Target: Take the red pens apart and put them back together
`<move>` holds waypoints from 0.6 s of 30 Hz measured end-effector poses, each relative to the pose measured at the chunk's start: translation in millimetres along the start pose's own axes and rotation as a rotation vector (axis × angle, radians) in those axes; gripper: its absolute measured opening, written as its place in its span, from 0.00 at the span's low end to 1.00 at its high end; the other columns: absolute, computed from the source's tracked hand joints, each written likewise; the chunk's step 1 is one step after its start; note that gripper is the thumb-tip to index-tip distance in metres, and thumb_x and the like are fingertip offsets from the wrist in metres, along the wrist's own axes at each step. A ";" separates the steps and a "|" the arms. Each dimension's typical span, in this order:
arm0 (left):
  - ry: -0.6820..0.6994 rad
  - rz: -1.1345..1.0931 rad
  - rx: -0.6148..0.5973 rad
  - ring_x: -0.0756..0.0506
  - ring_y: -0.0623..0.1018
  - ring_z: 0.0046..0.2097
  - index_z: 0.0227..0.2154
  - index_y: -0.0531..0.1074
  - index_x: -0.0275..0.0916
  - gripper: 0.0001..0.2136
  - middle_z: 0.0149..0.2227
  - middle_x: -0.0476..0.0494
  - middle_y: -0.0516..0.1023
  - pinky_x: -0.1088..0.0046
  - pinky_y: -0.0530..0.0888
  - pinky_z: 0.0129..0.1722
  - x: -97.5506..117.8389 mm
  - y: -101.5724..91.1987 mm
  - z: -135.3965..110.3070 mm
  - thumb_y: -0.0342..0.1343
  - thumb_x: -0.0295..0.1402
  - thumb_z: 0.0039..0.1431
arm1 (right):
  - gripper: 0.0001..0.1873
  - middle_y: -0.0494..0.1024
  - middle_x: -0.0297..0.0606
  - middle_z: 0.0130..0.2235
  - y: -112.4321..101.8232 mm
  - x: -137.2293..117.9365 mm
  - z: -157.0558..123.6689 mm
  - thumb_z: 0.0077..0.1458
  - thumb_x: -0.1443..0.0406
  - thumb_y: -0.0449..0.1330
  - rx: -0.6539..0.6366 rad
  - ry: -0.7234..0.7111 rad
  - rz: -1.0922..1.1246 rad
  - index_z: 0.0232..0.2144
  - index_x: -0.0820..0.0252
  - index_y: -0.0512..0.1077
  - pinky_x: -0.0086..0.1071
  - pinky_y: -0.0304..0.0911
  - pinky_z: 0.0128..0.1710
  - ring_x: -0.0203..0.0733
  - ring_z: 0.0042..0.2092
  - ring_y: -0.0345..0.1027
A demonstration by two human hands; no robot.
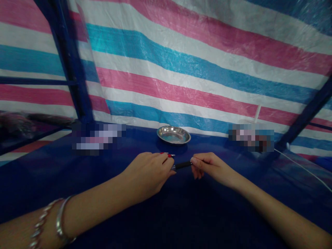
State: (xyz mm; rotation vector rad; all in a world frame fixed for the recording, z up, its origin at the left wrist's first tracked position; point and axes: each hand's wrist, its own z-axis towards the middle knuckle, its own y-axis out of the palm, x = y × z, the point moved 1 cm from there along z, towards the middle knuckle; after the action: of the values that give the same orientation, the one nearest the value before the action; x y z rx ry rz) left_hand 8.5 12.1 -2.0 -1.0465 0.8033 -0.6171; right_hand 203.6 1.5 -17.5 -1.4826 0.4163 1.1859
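Hands meet over the blue table (181, 214): the left hand (149, 174) and right hand (211, 166) each pinch one end of a black pen (183, 165), held level just above the cloth. A red pen (168, 155) pokes out of the closed left fist. A metal dish (173, 135) sits beyond, near the striped tarp (194, 69).

Black pen (183, 165) level between both hands; red pen (169, 155) just behind
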 end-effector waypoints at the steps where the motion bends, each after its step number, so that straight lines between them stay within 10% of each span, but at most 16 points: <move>1: 0.008 0.002 0.007 0.44 0.73 0.32 0.36 0.65 0.36 0.09 0.34 0.44 0.72 0.67 0.69 0.28 0.1 0.4 -0.2 0.43 0.33 0.58 | 0.20 0.68 0.33 0.21 0.0 0.2 0.0 0.55 0.56 0.46 0.000 -0.001 -0.001 0.20 0.64 0.65 0.26 0.57 0.25 0.30 0.23 0.60; 18: -0.021 -0.014 0.033 0.44 0.73 0.31 0.35 0.65 0.36 0.10 0.31 0.43 0.72 0.68 0.68 0.27 -1.4 3.4 0.3 0.40 0.31 0.59 | 0.20 0.66 0.33 0.21 0.2 1.9 -0.8 0.56 0.55 0.44 0.076 -0.010 -0.086 0.23 0.63 0.64 0.26 0.57 0.25 0.31 0.24 0.60</move>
State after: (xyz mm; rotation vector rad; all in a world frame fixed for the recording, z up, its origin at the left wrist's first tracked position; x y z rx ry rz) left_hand 8.2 14.6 -4.6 -1.0279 0.7663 -0.6282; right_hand 204.7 1.3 -19.3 -1.4147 0.3834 1.0969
